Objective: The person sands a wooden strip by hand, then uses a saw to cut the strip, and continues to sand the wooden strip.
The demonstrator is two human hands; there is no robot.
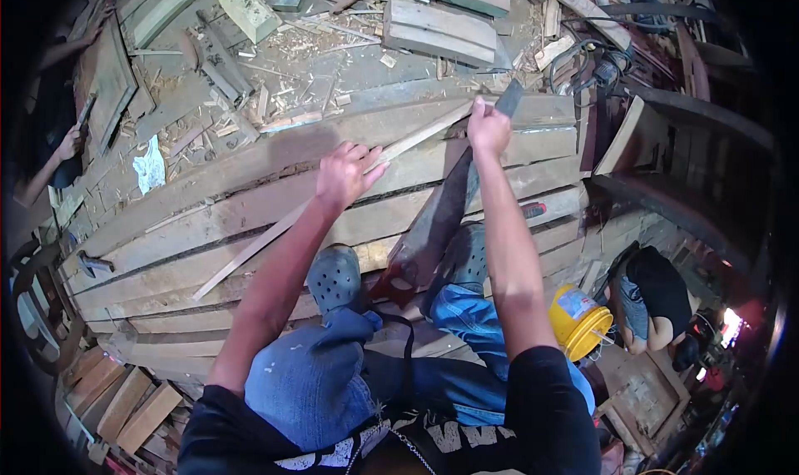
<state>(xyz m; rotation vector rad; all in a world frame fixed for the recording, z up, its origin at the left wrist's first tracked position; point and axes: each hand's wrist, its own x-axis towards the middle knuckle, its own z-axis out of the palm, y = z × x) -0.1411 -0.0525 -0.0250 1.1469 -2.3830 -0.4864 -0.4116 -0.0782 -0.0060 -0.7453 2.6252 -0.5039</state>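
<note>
A thin wooden strip (426, 134) runs slantwise across the planks (533, 149) in front of me. My left hand (343, 175) is closed around its middle, thumb toward the right. At the far end, my right hand (488, 129) pinches the strip between bent fingers. A handsaw (439, 210) lies between my feet, its reddish handle toward me. Its blade passes behind my right forearm, and the tip shows just beyond my right hand. My clogs (334, 277) rest on the planks on either side of the saw.
Wood blocks (439, 30) and shavings lie at the back. A yellow bucket (580, 321) stands at my right, near a crouching person (653, 296). Another person's hand (70, 144) holds a tool at far left. A dark tool (96, 265) sits at the planks' left end.
</note>
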